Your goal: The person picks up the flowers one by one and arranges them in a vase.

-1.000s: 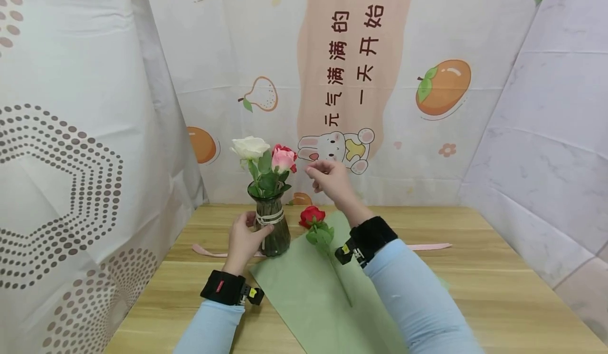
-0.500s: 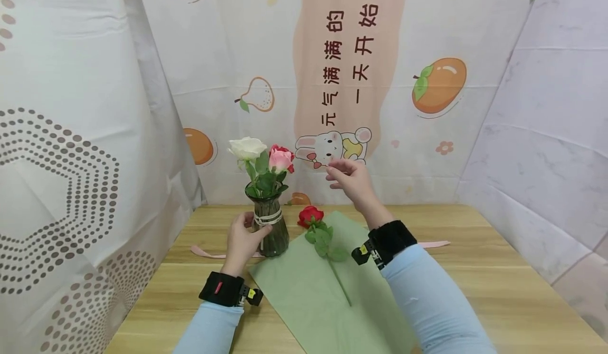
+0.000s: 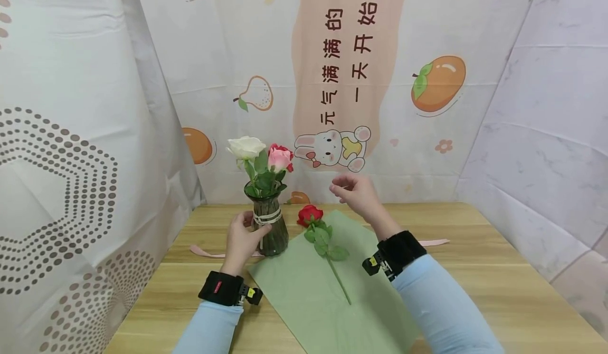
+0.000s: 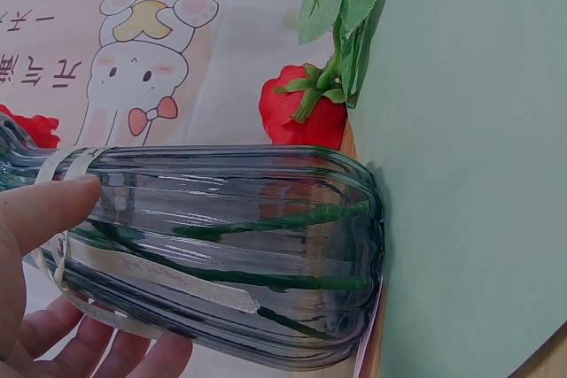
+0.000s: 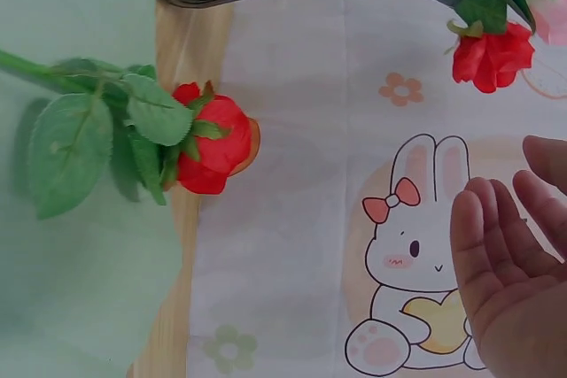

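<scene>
My left hand (image 3: pixel 244 240) grips a dark ribbed glass vase (image 3: pixel 274 238) at its side, thumb in front and fingers behind. A cream ribbon (image 4: pixel 159 276) is tied about the vase, and green stems show through the glass. From its mouth rise a white rose (image 3: pixel 247 147), a pink rose (image 3: pixel 280 159) and a red rose (image 5: pixel 492 57) partly behind the pink one. A loose red rose (image 3: pixel 310 215) lies on green wrapping paper (image 3: pixel 304 290). My right hand (image 3: pixel 358 193) hovers above and right of that rose, holding nothing, fingers loosely bent.
A pink ribbon (image 3: pixel 434 242) runs across the wooden table (image 3: pixel 494 285), partly under the paper and behind the vase. A printed cloth (image 3: pixel 228 37) with a rabbit and fruit hangs at the table's back edge. More cloth hangs at both sides.
My right hand has moved away from the vase flowers to the right, then lowered a little. The left hand stays on the vase, and the loose rose lies as before.
</scene>
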`<state>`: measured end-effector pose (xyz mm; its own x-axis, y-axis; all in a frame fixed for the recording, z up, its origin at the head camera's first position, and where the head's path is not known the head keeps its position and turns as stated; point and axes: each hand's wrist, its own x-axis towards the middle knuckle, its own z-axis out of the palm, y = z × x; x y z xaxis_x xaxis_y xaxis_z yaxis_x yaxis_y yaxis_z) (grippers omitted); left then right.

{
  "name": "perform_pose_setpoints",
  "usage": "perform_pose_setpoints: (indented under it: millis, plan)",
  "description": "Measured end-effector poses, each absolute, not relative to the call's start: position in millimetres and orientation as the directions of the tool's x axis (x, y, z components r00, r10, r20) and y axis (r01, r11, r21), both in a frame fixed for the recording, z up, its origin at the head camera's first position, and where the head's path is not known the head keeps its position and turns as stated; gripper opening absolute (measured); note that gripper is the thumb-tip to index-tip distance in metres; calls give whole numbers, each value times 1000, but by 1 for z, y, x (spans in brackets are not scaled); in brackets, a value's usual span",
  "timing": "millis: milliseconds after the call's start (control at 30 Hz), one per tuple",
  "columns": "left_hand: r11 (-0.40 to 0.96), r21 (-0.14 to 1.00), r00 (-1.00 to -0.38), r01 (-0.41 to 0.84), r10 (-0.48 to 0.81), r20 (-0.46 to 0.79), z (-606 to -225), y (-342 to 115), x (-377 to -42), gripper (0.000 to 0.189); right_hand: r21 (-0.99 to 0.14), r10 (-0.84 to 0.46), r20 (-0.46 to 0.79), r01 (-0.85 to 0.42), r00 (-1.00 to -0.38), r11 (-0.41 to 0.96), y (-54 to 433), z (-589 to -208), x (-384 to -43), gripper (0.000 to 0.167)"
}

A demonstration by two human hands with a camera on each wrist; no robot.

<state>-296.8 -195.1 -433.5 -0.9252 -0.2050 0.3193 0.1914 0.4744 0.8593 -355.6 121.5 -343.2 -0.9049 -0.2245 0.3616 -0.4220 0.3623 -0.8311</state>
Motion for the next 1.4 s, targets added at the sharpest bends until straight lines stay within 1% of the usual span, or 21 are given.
perform_pose_setpoints:
  millis: [200, 367, 600, 800, 900, 1000, 1133, 1200, 1333, 1400]
  plan:
    - [473, 861, -928, 187, -204, 313, -433, -195, -296, 62, -758, -277, 360, -452, -891, 470, 120, -355, -348, 19]
    - [476, 861, -931, 179, -202, 305, -431, -195, -296, 62, -722, -302, 337, -451, -892, 526, 121, -366, -347, 16]
    - [473, 863, -932, 176, -203, 301, -430, -196, -295, 62, -741, -304, 247, -381, -920, 553, 121, -386, -354, 11]
    - [476, 862, -931, 175, -205, 302, -431, -196, -296, 62, -779, -287, 162, -300, -944, 550, 120, -408, -362, 9]
    - [474, 863, -932, 173, -206, 300, -432, -196, -296, 62, -765, -284, 118, -269, -952, 585, 117, -416, -364, 8]
    - [471, 865, -930, 172, -211, 300, -432, -195, -296, 62, -738, -289, 84, -254, -954, 625, 113, -421, -365, 11]
    - [470, 866, -929, 172, -216, 302, -433, -196, -297, 61, -697, -313, 60, -265, -948, 666, 107, -428, -366, 14]
    - [471, 865, -928, 173, -216, 303, -433, -195, -297, 60, -676, -325, 59, -278, -944, 683, 104, -431, -366, 12]
    - [475, 863, -928, 173, -214, 304, -432, -195, -297, 60, -618, -339, 95, -322, -936, 717, 97, -437, -366, 6]
    - [476, 862, -929, 172, -214, 303, -432, -195, -297, 60, -587, -339, 113, -338, -934, 735, 94, -439, -368, 6]
